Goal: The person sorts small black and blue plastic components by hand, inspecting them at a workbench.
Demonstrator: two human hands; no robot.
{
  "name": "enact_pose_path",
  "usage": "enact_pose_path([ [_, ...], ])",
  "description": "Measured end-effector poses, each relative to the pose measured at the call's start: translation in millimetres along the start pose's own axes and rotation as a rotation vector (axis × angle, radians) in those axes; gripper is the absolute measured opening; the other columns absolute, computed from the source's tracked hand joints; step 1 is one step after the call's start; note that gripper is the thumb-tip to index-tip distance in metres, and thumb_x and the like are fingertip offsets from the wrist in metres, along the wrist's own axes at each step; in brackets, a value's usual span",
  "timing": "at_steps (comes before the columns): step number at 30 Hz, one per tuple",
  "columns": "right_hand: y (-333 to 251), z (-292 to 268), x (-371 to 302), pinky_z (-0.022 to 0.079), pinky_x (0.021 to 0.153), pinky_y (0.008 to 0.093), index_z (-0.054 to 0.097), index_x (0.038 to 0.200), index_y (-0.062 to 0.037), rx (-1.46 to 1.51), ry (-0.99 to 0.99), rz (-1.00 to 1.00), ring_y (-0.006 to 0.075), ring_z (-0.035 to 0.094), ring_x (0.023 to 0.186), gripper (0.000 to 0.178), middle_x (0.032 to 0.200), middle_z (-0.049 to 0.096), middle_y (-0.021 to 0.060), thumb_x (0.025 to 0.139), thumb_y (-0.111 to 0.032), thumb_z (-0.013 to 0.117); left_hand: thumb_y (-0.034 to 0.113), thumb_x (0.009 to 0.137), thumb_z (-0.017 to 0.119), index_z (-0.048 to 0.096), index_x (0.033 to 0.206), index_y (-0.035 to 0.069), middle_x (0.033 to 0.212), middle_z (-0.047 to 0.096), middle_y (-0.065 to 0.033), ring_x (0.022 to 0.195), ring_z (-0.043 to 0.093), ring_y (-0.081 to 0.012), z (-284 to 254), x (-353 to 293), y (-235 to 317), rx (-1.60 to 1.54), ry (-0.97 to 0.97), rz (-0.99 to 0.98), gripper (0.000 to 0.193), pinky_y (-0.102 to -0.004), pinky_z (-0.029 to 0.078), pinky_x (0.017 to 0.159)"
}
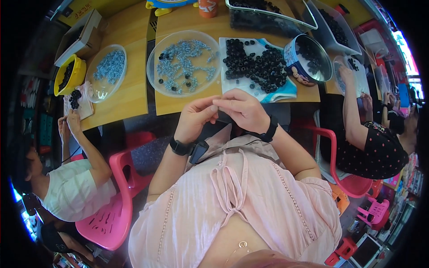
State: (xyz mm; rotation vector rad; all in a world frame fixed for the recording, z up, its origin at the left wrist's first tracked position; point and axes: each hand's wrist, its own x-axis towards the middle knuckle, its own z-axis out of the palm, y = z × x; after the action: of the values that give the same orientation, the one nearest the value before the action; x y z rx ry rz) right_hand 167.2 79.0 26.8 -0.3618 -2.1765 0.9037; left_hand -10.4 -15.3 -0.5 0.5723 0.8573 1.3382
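Just past the table's near edge, my left hand (195,117) and my right hand (245,109) meet, thumbs and fingertips pinched together. Whatever they pinch is too small or hidden to name. Beyond them lies a clear round tray (154,82) of small silvery-blue coiled pieces that look like springs, with a few black parts among them. To its right, many small black round parts with holes (243,62) are heaped on a white and turquoise cloth (286,91). A blue round tin (292,58) with more black parts stands tilted at the cloth's right side.
At left, a person in a white top (73,190) works near a yellow bowl (80,73) and another clear tray (96,91). At right sits a person in dotted black (371,149). Bins of black parts (268,22) stand at the back; pink chairs (118,192) flank me.
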Motion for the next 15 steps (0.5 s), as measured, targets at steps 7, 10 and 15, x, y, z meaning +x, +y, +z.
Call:
enact_pose_path([
  [7,13.6,-32.8,2.2,0.051,0.071,0.0334,0.071,0.104,-0.0034,-0.162,-0.040,0.216,0.0280,0.064,0.081,0.019,0.085,0.066,0.0124,0.085,-0.002,0.066,0.008,0.094,0.064,0.065,0.121,0.000,0.097,0.069,-0.0057,0.077,0.061,-0.0085,-1.2,1.4,-3.1,0.067,0.037,-0.068,0.028,-0.0214,0.050,0.068],
  [10,39.3,-47.4,8.1,0.051,0.073,0.0350,0.072,0.097,-0.0032,-0.340,-0.041,0.210,0.0284,0.064,0.082,0.014,0.087,0.066,0.0110,0.085,-0.005,0.065,0.009,0.093,0.065,0.066,0.120,0.000,0.096,0.069,-0.0057,0.077,0.061,-0.0081,0.5,3.5,-2.9,0.140,0.059,-0.017,0.028,-0.0213,0.050,0.067],
  [15,58.7,-42.7,15.1,0.053,0.076,0.0371,0.072,0.086,-0.0085,-0.627,-0.192,0.096,0.0260,0.064,0.085,0.010,0.083,0.065,0.0065,0.084,-0.014,0.064,0.009,0.091,0.068,0.066,0.119,0.000,0.094,0.069,-0.0040,0.075,0.060,-0.0072,4.8,6.5,-4.2,0.156,0.062,0.041,0.029,-0.0208,0.050,0.067],
])
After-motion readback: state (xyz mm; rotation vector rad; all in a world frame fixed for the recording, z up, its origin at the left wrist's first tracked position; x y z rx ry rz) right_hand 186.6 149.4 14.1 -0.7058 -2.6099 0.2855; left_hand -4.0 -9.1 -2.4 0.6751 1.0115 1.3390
